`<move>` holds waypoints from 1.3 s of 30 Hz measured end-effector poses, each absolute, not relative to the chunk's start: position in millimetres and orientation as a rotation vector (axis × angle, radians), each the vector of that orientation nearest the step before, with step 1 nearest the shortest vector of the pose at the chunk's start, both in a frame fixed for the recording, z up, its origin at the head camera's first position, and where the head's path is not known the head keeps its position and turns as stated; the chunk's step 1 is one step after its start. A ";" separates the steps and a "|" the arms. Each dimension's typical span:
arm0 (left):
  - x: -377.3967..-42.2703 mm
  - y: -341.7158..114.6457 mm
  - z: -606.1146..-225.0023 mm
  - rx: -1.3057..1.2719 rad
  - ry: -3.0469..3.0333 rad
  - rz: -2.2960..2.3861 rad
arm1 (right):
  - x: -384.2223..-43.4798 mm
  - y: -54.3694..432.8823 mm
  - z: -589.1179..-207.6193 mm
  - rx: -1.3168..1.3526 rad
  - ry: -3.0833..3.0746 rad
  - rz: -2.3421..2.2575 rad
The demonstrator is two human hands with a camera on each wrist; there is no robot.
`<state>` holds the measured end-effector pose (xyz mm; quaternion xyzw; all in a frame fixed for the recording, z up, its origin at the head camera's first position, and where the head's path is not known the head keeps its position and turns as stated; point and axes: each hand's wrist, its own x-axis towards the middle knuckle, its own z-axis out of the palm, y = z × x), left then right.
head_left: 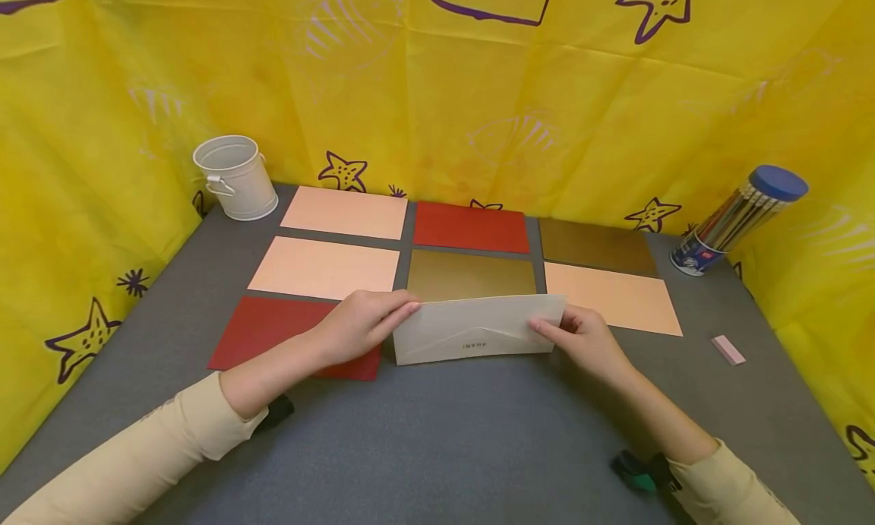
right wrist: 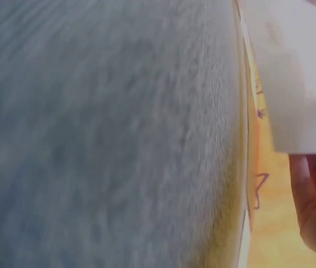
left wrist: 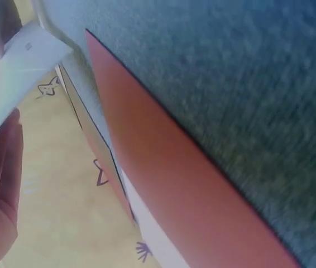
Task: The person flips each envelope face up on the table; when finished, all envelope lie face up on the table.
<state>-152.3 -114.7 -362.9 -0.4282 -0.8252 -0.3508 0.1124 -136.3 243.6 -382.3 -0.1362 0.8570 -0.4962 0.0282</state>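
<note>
A whitish envelope (head_left: 478, 331) with a wavy flap edge and small print is held up over the grey table. My left hand (head_left: 365, 320) pinches its upper left corner, and my right hand (head_left: 589, 341) pinches its right end between thumb and fingers. Directly behind it lies a gold paper rectangle (head_left: 472, 273), its near part hidden. Below my left forearm is a dark red rectangle (head_left: 270, 327), partly covered. A peach rectangle (head_left: 622, 301) lies just past my right hand. In the right wrist view, the envelope (right wrist: 297, 84) spans above my right fingers.
Along the back lie a peach rectangle (head_left: 345, 212), a red one (head_left: 472, 227) and a brown-gold one (head_left: 596, 246); another peach one (head_left: 324, 268) is at left. A white bucket (head_left: 239, 183) stands back left, a pencil tub (head_left: 734, 221) back right. A pink eraser (head_left: 728, 350) lies at right.
</note>
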 end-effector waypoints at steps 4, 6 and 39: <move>-150.4 -115.2 -363.6 -1.185 -2.579 -1.303 | -141.3 239.4 -380.8 -0.202 2.574 -1.639; -149.1 -115.5 -364.6 -1.171 -2.654 -1.433 | -143.6 237.4 -380.1 -0.131 2.561 -1.671; -152.0 -77.3 -364.4 -0.429 -2.595 -2.383 | -134.6 193.4 -384.1 -0.208 2.082 -1.698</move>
